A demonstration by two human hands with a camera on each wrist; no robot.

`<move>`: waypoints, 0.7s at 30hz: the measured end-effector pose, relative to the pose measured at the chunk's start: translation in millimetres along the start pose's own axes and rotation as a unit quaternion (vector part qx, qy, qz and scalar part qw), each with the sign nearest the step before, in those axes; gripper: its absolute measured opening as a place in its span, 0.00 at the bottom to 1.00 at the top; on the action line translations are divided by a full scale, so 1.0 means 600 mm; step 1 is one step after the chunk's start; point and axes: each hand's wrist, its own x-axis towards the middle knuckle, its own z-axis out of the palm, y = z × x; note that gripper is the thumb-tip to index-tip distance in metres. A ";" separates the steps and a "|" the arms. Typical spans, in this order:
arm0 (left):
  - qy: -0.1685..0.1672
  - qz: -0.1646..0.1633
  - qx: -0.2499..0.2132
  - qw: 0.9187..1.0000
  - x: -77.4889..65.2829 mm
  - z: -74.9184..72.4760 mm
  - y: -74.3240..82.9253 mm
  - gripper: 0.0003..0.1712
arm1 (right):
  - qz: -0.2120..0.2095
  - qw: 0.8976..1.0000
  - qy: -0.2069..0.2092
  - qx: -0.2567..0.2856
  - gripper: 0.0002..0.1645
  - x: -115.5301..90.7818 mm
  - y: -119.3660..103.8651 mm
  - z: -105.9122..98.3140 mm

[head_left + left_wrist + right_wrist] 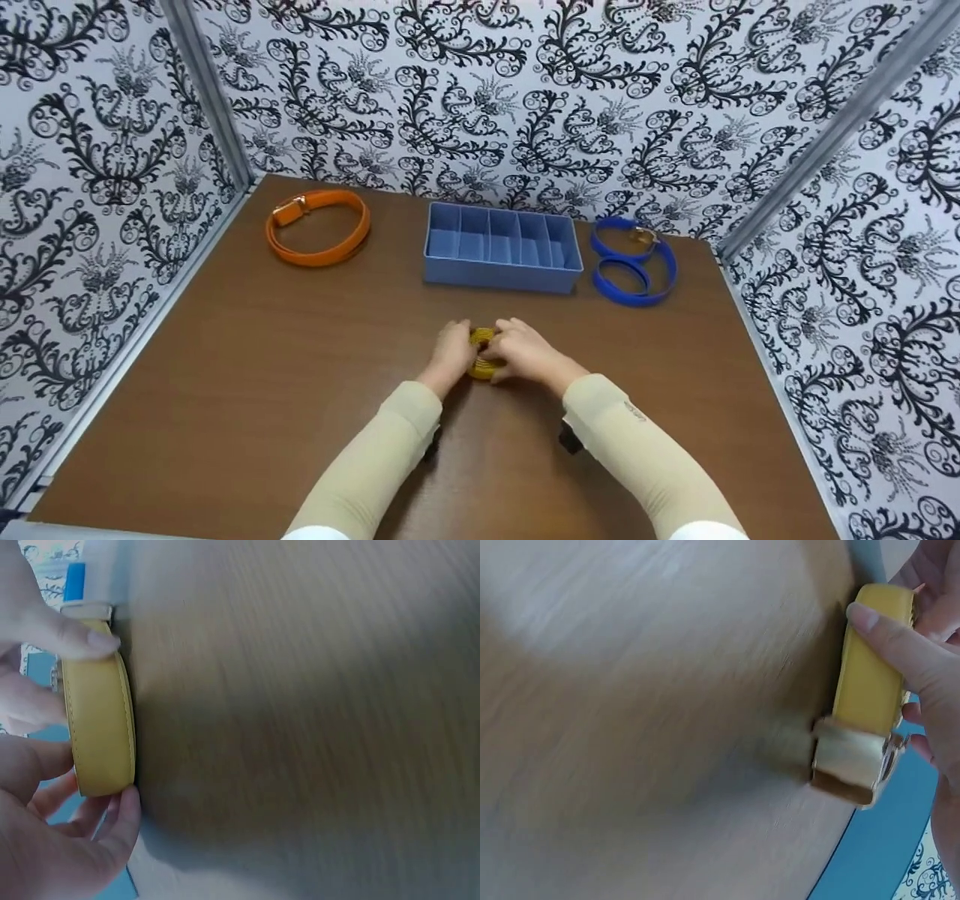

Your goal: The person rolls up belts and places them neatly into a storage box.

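Head view: the left hand and the right hand are positioned on opposite sides of the coiled yellow belt, which is located at the middle of the brown table, on the near side of the blue-grey compartment tray. Both hands are clamped on the belt. The orange belt lies looped to the left of the tray; the blue belt lies looped to its right. Left wrist view: the stitched outer face of the yellow belt is visible; left-hand fingers grip one end of the coil, and the right thumb bears on the strap near the other end. Right wrist view: the right thumb lies flat across the strap; the gold-coloured buckle is exposed beside the right hand, and the left hand is partly visible at the coil's far end.
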 end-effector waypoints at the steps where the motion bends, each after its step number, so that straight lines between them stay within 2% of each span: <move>1: -0.009 0.008 0.003 1.000 0.001 0.000 0.000 0.21 | -0.006 1.000 -0.004 -0.002 0.21 -0.005 0.002 -0.002; 5: -0.033 0.028 0.028 0.999 0.005 -0.004 0.000 0.23 | -0.024 0.999 -0.031 -0.004 0.26 -0.012 0.007 -0.013; 8: -0.043 0.047 0.052 0.997 0.007 -0.007 0.002 0.20 | -0.035 0.999 -0.041 -0.009 0.24 -0.010 0.007 -0.017; 12: -0.052 0.079 0.073 0.993 0.010 -0.007 0.003 0.13 | -0.042 0.998 -0.038 -0.030 0.20 -0.007 0.009 -0.015; 15: -0.057 0.093 0.083 0.991 0.014 -0.009 0.001 0.11 | -0.053 0.997 -0.030 -0.048 0.21 -0.005 0.010 -0.009; 21: -0.066 0.132 0.090 0.985 0.020 -0.016 -0.009 0.11 | -0.072 0.996 -0.009 -0.054 0.21 0.002 0.008 -0.001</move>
